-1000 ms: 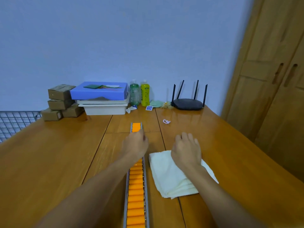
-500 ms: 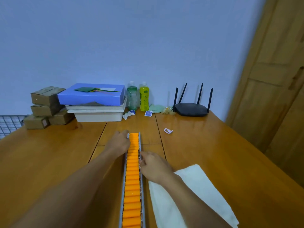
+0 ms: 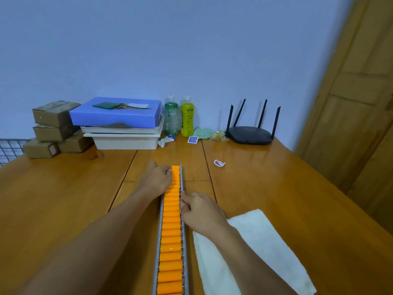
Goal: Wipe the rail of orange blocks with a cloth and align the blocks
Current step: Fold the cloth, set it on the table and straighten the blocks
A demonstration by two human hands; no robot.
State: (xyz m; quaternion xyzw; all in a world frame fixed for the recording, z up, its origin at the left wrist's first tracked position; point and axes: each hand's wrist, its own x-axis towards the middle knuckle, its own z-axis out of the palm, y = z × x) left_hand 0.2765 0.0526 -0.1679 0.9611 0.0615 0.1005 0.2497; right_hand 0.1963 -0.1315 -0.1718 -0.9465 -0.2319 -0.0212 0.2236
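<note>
A long metal rail (image 3: 184, 241) runs away from me down the middle of the wooden table, filled with a row of several orange blocks (image 3: 171, 235). My left hand (image 3: 157, 179) rests against the rail's left side near its far end, fingertips touching the last blocks. Curled fingers of my right hand (image 3: 201, 211) press on the rail's right edge about midway along. A folded white cloth (image 3: 257, 250) lies flat on the table right of the rail, under my right forearm; neither hand holds it.
At the back stand stacked cardboard boxes (image 3: 53, 128), a blue box on white trays (image 3: 119, 122), two bottles (image 3: 179, 116), a black router (image 3: 251, 133) and small scraps. A white loop (image 3: 219, 163) lies right of the rail's far end. Wooden doors (image 3: 361, 103) rise at right.
My right hand left the cloth and came to the rail's right edge. My left hand slid off the blocks to the rail's left side near its far end.
</note>
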